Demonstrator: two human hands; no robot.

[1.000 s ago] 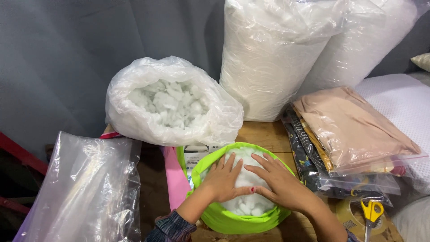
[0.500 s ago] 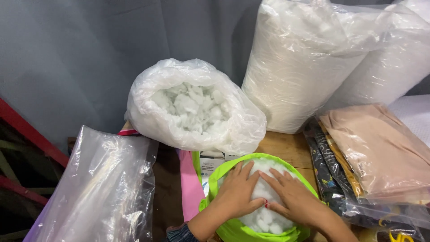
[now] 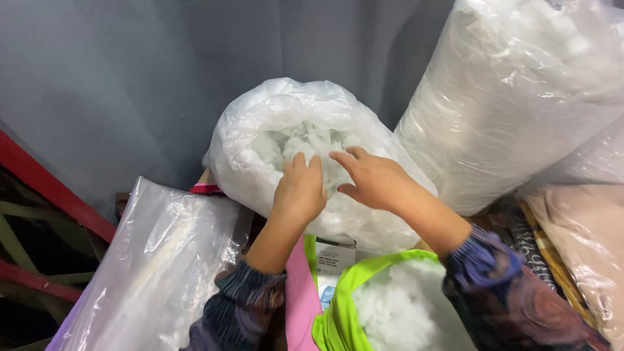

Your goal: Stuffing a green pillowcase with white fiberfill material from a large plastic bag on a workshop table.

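Backdrop: grey curtain (image 3: 130,78) behind; red frame bars (image 3: 52,195) far left; wooden tabletop mostly hidden.
Lime cover: lime-green fabric cover (image 3: 351,292) at the near edge, packed with white stuffing (image 3: 403,312), mouth up.
Pink sheet: pink sheet (image 3: 300,299) just left of the cover.
Empty bag: clear plastic bag (image 3: 156,260) at near left.
Left hand: left hand (image 3: 300,188) open, fingers spread, over the fill bag's mouth, touching fibre.
Right hand: right hand (image 3: 374,179) open, palm down, fingers reaching into the same mouth.
Fill bag: open plastic bag of loose fibre fill (image 3: 292,143), behind the cover.
Far right: tall sealed fill bags (image 3: 520,97); bagged folded fabrics (image 3: 585,240) at right edge.
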